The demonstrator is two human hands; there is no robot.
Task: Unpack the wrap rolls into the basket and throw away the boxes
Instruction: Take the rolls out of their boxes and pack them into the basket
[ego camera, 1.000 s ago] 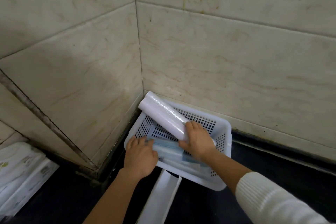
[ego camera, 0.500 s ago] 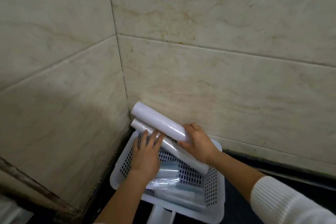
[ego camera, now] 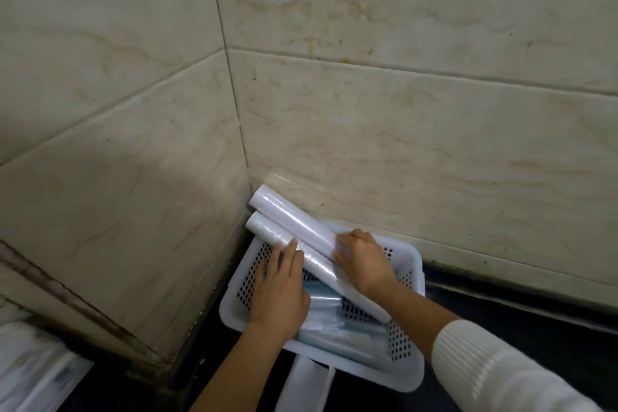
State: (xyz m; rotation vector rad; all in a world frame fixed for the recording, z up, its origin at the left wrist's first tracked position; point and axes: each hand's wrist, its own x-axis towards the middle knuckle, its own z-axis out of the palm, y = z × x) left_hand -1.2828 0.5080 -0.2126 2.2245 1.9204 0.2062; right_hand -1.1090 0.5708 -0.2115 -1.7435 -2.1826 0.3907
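White wrap roll [ego camera: 294, 222] up-left of right grip [ego camera: 364, 264]

Perforated white basket [ego camera: 406, 375] in a tiled corner. Two white wrap rolls slant side by side over its far-left rim, the upper roll [ego camera: 291, 221] touching the lower roll [ego camera: 317, 261]. Clear-wrapped rolls [ego camera: 337, 321] lie inside. An open white box [ego camera: 301, 385] lies at the near rim.
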